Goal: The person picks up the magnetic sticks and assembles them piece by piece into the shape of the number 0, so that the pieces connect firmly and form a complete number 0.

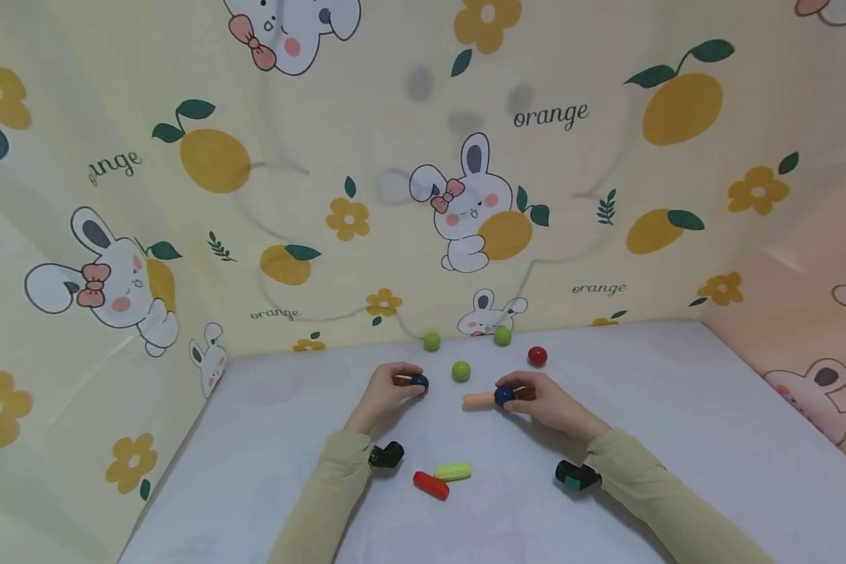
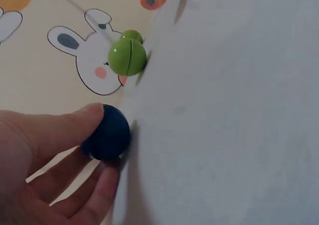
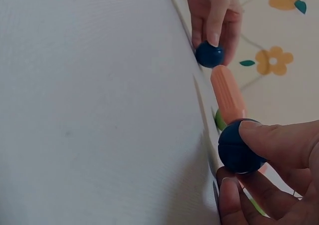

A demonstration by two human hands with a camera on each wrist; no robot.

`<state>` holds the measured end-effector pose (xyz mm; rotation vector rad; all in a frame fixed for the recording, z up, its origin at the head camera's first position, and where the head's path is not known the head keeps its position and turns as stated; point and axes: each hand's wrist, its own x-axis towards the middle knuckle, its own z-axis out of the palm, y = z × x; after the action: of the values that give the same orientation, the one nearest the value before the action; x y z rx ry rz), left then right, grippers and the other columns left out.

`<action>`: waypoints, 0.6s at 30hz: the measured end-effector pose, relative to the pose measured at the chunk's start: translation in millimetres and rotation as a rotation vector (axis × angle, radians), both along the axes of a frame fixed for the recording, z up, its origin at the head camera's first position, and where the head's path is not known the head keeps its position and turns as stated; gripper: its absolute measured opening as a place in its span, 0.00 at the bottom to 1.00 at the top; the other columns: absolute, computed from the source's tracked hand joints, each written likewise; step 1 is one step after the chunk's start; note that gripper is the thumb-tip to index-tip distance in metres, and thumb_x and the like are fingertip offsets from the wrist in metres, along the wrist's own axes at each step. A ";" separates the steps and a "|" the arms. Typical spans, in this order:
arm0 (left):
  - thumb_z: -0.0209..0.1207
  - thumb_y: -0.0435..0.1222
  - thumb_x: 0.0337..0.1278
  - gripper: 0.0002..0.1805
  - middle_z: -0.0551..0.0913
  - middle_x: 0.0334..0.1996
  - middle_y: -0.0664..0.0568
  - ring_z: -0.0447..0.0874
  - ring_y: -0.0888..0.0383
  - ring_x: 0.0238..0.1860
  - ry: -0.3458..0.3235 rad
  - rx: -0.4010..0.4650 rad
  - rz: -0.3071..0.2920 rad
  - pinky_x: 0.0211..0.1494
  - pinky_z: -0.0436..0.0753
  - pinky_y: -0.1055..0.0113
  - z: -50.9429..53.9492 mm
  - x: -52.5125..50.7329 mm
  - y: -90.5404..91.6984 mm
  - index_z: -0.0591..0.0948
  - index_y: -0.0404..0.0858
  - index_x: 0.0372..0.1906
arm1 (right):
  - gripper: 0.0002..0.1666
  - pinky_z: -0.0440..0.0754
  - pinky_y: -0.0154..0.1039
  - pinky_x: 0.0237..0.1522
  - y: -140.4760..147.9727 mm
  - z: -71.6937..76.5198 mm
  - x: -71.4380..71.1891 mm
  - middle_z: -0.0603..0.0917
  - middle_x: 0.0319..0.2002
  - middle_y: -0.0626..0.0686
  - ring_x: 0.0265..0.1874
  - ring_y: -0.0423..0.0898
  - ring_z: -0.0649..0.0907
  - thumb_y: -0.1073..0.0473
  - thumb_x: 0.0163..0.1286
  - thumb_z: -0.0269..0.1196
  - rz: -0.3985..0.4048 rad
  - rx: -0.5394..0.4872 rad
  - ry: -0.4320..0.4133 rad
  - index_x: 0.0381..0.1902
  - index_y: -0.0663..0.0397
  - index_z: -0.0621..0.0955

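Observation:
Between thumb and fingers, my left hand pinches a dark blue ball just at the tabletop. My right hand grips a second dark blue ball. From that ball a pale orange ridged rod sticks out toward the left hand, and its free end shows a round hole in the left wrist view. A gap separates the rod's tip from the left ball. Behind and between the hands sits a green ball.
Toward the back of the white table lie two more green balls and a red ball. Nearer the front, a red rod and a yellow-green rod lie together between the forearms. A printed curtain hangs behind.

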<state>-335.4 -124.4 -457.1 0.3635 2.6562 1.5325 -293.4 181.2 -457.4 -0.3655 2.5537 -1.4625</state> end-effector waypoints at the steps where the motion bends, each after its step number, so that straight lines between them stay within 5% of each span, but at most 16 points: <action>1: 0.68 0.32 0.53 0.17 0.82 0.46 0.49 0.79 0.53 0.46 -0.005 -0.010 0.002 0.53 0.79 0.58 1.2 1.4 0.4 0.82 0.36 0.50 | 0.22 0.77 0.49 0.55 0.0 0.1 -0.3 0.79 0.52 0.52 0.49 0.50 0.78 0.63 0.64 0.65 -0.003 -0.004 -0.006 0.57 0.54 0.78; 7: 0.68 0.35 0.53 0.17 0.82 0.46 0.51 0.79 0.54 0.46 -0.040 -0.032 -0.043 0.52 0.79 0.60 5.6 7.7 4.5 0.83 0.38 0.49 | 0.22 0.75 0.50 0.55 0.4 2.0 -2.1 0.79 0.51 0.53 0.48 0.50 0.79 0.64 0.64 0.65 -0.004 -0.021 -0.020 0.56 0.55 0.78; 18: 0.67 0.36 0.54 0.18 0.82 0.46 0.50 0.81 0.55 0.45 -0.107 0.053 -0.177 0.51 0.81 0.63 5.9 12.8 19.4 0.82 0.38 0.50 | 0.23 0.77 0.49 0.54 1.7 1.1 -4.6 0.79 0.52 0.52 0.47 0.49 0.78 0.62 0.64 0.66 -0.007 -0.024 -0.034 0.57 0.55 0.78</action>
<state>-322.6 -105.0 -451.2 0.4909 2.4351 1.5252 -297.9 182.8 -456.2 -0.3325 2.5149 -1.4902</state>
